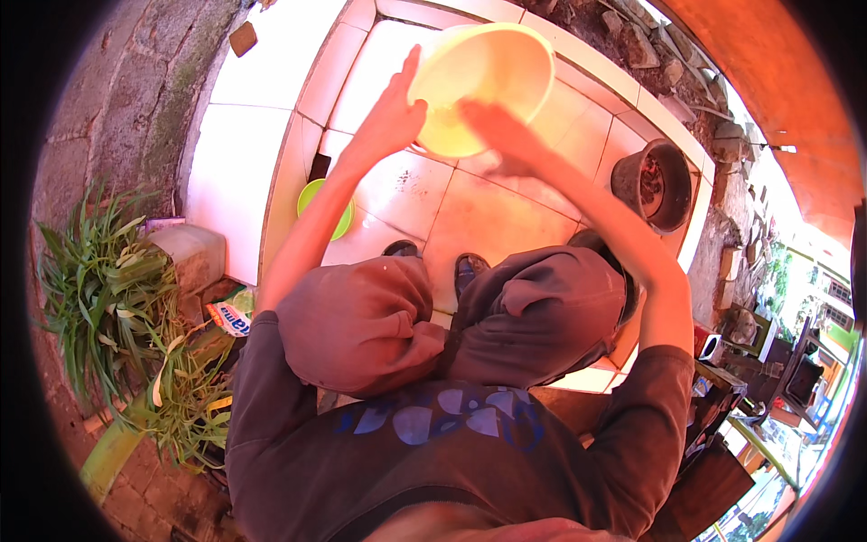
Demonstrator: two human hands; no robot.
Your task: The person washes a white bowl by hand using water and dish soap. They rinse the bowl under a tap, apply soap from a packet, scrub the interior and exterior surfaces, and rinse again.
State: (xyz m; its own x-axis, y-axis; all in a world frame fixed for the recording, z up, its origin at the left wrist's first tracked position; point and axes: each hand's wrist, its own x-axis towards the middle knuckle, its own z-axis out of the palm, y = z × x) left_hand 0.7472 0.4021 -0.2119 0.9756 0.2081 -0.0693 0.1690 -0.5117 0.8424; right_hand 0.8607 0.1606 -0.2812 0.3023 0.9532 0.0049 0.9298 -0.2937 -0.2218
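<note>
A yellow plastic bucket (515,64) is tilted above the tiled floor, its open mouth facing my side and the right. My left hand (393,112) is at the bucket's left side, with the thumb by the rim and a finger stretched up along the outer wall. In front of the bucket's lower rim is my right hand (501,135), blurred, with its fingertips over the opening; whether they touch the inner wall cannot be told. The bucket's far side and base are mostly hidden or washed out by glare.
A green bowl (346,218) lies by the left tiled ledge (234,162). At the right stands a dark pot (620,177) with dark bits inside. Leafy plants (101,284) grow at the left beside a plastic container (196,251). My shoes (467,267) stand on wet-looking tiles (488,210).
</note>
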